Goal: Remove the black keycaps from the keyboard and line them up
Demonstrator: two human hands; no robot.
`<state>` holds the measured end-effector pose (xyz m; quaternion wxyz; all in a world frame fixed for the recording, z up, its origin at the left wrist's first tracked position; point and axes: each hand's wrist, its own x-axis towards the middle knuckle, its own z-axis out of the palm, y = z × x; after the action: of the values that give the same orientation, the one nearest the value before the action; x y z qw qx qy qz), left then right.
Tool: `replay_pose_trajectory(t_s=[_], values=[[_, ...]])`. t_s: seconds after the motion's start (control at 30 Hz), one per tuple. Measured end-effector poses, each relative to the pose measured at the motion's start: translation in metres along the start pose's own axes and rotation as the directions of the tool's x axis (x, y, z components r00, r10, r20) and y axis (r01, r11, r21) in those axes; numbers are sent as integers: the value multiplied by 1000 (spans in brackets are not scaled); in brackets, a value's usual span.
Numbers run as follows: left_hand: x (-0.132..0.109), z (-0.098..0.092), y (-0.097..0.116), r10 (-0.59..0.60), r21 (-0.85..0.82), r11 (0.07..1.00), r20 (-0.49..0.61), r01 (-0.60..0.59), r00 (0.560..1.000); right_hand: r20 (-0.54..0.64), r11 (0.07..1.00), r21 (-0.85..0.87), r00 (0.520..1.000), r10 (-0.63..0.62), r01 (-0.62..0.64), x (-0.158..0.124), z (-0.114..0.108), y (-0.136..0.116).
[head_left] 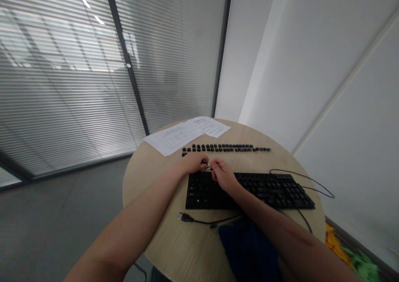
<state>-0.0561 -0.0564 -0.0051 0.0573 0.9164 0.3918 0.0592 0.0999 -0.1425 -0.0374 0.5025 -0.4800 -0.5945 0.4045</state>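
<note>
Fingers of your left hand (195, 162) curl narrowly around a small dark piece (204, 163), too blurred to name, at the far-left corner of the keyboard (264, 186); brace that wrist on the tabletop (140, 182) for steadiness. Your right hand (222, 175), just beside it, is curled nearly closed; whether it grips anything, I cannot tell. Small, gentle moves should serve best, clear of the loose keycaps (226, 150) toward the far edge. The keyboard reaches near the right edge, long axis left to right, space-bar side apparently facing you.
</note>
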Motion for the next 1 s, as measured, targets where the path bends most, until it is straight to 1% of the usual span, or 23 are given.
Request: replay_pose_trajectory(t_s=[0.2, 0.33, 0.4, 0.5, 0.57, 0.63, 0.7, 0.73, 0.87, 1.0], values=[[0, 0, -1, 7, -3, 1000, -1, -7, 1000, -7, 1000, -9, 1000, -5, 5, 0, 0, 0], [1, -1, -2, -5, 1, 1000, 12, 5, 1000, -28, 1000, 18, 1000, -3, 3, 0, 0, 0], [1, -4, -5, -26, -10, 1000, -24, 26, 999, -52, 999, 46, 999, -1, 4, 0, 0, -2], [-1, -14, -12, -96, -48, 995, -146, 90, 985, -78, 996, 86, 997, -4, 11, 0, 0, -5], [-4, -21, -17, -173, -93, 984, -256, 154, 951, -97, 994, 109, 995, -6, 16, 0, 0, -6], [-7, -29, -21, -244, -158, 967, -360, 199, 901, -123, 991, 134, 992, -1, 18, 0, 0, -7], [-10, -35, -24, -291, -214, 953, -436, 216, 852, -141, 988, 154, 990, 10, 12, 0, 0, -8], [-12, -37, -25, -302, -233, 948, -462, 215, 833, -144, 987, 160, 989, 16, 8, 0, 0, -8], [-15, -41, -28, -315, -278, 942, -530, 189, 787, -135, 988, 154, 990, 31, -9, 0, 0, -7], [-16, -41, -34, -366, -312, 925, -578, 217, 729, -114, 988, 156, 993, 32, -14, 1, 0, -5]])
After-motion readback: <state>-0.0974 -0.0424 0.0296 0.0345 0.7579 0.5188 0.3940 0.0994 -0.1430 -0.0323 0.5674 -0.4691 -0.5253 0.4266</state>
